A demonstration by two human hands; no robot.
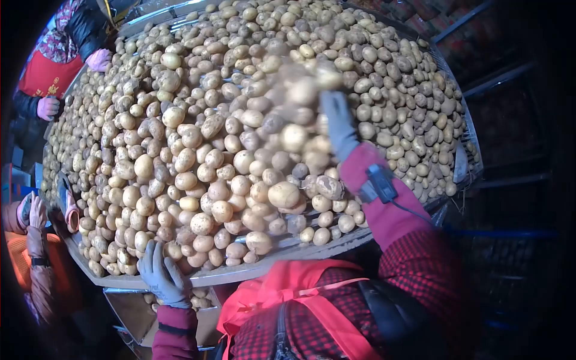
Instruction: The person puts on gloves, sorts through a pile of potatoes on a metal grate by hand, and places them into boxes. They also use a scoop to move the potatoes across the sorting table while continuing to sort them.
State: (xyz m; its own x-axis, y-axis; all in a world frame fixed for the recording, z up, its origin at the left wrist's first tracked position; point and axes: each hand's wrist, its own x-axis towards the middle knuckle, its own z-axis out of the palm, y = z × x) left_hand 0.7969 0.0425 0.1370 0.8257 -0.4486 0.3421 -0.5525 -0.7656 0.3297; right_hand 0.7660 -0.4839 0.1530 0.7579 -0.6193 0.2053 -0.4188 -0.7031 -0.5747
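Note:
A large heap of potatoes point(203, 224) covers the sorting table in front of me. My left hand point(161, 277), in a grey glove, rests at the near edge with its fingers apart, touching the potatoes there and gripping none. Farther out on the right, my right hand point(339, 123), also gloved in grey, reaches into the heap. It looks stretched out flat against the potatoes, though its fingertips are smeared by motion. Several potatoes just left of it are blurred. A small dark device with a cable point(381, 183) is strapped to my right wrist.
The table's metal rim point(228, 275) runs along my front. Below it stands a cardboard box point(133, 309) with potatoes inside. A co-worker in a red apron point(45, 75) stands at the far left; another person's sleeve point(41, 273) shows at the near left.

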